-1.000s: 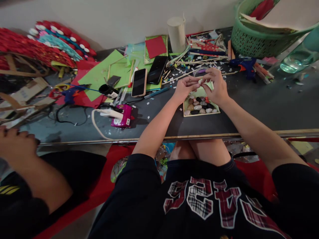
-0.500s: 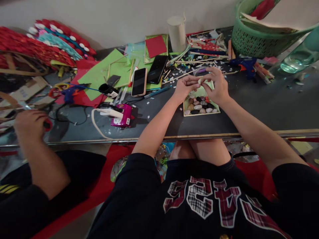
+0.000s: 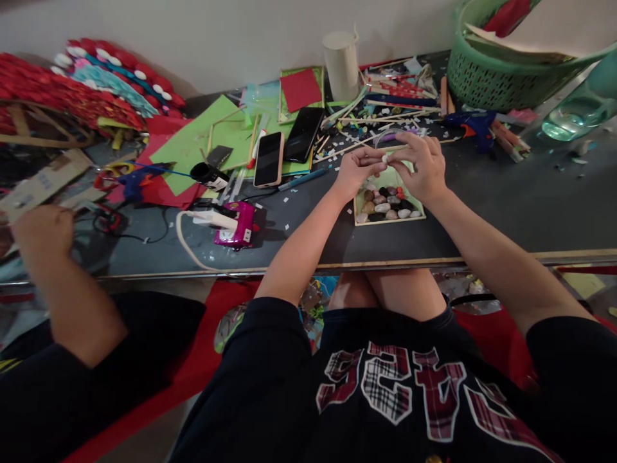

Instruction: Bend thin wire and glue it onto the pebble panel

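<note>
My left hand (image 3: pixel 357 172) and my right hand (image 3: pixel 422 168) meet above a shallow pale-green tray (image 3: pixel 357 214). Between their pinched fingertips is a small white piece (image 3: pixel 385 159), too small for me to tell its kind. Both hands are closed on it. Below them, in the front half of the tray, lie several smooth pebbles (image 3: pixel 382 208) in white, grey, brown, black and orange.
A co-worker's hand (image 3: pixel 45 235) is at the left. Left of my forearm stand a magenta power adapter (image 3: pixel 241 225) and a phone (image 3: pixel 268 159). Sticks and paper scraps lie behind; a blue glue gun (image 3: pixel 475 125), green basket (image 3: pixel 491 80) and glass (image 3: pixel 569 122) stand right.
My right fingers have shifted slightly around the white piece, while my left hand stays almost where it was. The co-worker's hand has moved a little left, away from a red-and-black item.
</note>
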Demonstrator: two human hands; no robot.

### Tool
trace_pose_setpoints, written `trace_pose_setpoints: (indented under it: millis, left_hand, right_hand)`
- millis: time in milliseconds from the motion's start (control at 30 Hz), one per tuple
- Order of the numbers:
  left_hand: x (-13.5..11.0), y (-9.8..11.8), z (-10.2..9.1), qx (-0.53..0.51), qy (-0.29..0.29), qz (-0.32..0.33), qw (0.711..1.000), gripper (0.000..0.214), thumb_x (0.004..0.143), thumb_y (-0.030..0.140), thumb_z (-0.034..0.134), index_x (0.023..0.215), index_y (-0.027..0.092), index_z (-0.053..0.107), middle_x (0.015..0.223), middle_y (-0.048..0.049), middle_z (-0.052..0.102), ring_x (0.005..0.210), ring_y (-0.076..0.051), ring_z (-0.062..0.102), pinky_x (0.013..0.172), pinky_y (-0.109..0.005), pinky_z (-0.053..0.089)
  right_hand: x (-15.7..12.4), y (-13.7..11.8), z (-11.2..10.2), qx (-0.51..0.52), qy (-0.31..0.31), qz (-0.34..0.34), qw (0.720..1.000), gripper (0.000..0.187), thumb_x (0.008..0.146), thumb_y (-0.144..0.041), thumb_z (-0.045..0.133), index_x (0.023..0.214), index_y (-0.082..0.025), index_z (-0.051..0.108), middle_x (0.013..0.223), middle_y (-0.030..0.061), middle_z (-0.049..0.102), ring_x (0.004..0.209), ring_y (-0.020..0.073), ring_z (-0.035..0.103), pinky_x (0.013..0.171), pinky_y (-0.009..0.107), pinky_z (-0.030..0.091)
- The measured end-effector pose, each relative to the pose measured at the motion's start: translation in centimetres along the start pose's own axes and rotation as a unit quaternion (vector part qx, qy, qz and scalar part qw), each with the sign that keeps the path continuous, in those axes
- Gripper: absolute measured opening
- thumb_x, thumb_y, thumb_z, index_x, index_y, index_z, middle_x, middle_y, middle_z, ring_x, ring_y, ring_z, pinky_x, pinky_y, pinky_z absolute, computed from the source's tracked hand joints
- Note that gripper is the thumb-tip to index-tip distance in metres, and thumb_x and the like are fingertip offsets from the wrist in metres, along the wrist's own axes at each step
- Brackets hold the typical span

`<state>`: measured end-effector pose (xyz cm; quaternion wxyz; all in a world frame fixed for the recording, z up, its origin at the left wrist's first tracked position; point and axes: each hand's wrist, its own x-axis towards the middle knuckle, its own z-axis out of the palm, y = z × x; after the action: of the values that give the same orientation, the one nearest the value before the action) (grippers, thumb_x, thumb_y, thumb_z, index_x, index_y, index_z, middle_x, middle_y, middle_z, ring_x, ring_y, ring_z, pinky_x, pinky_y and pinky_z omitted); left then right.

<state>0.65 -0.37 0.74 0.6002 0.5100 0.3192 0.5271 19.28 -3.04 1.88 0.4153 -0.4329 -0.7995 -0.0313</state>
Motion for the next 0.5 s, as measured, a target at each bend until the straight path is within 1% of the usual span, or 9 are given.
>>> trace_pose_setpoints:
  millis: [133, 233, 333, 500]
  left_hand:
    - [-0.1, 0.1, -0.21, 0.006, -0.02, -0.009, 1.0, 0.021, 0.069, 0.011, 0.094, 0.081, 0.015, 0.076, 0.076, 0.0018, 0.077, 0.064, -0.007, 0.068, 0.062, -0.02, 0.054]
    - [-0.23, 0.27, -0.3, 0.005, -0.028, -0.014, 0.999, 0.023, 0.067, 0.015, 0.096, 0.08, 0.015, 0.077, 0.073, 0.002, 0.077, 0.061, -0.006, 0.066, 0.061, -0.019, 0.055]
    - [-0.27, 0.33, -0.32, 0.011, -0.028, -0.013, 0.999, 0.023, 0.066, 0.016, 0.097, 0.078, 0.016, 0.077, 0.072, 0.0026, 0.077, 0.06, -0.006, 0.066, 0.059, -0.019, 0.055]
    - [-0.21, 0.19, -0.32, 0.008, -0.034, -0.009, 0.999, 0.018, 0.068, 0.013, 0.093, 0.075, 0.016, 0.077, 0.07, 0.0035, 0.077, 0.057, -0.005, 0.066, 0.056, -0.018, 0.053]
  right_hand:
    - [0.11, 0.37, 0.14, 0.009, -0.004, -0.023, 1.0, 0.048, 0.105, -0.056, 0.048, 0.138, -0.024, 0.06, 0.107, 0.0057, 0.082, 0.109, 0.0307, 0.072, 0.11, 0.059, 0.051]
    - [0.18, 0.74, 0.37, 0.017, -0.02, -0.026, 0.999, 0.048, 0.105, -0.057, 0.048, 0.139, -0.025, 0.058, 0.109, 0.0055, 0.081, 0.111, 0.0301, 0.072, 0.11, 0.058, 0.051]
    - [0.23, 0.86, 0.36, 0.023, -0.032, -0.024, 0.999, 0.045, 0.104, -0.055, 0.049, 0.136, -0.025, 0.058, 0.113, 0.0064, 0.08, 0.111, 0.0297, 0.071, 0.109, 0.056, 0.052]
    - [0.11, 0.98, 0.31, 0.029, -0.045, -0.035, 0.998, 0.042, 0.103, -0.051, 0.052, 0.135, -0.024, 0.057, 0.116, 0.0089, 0.078, 0.114, 0.0327, 0.07, 0.11, 0.062, 0.05]
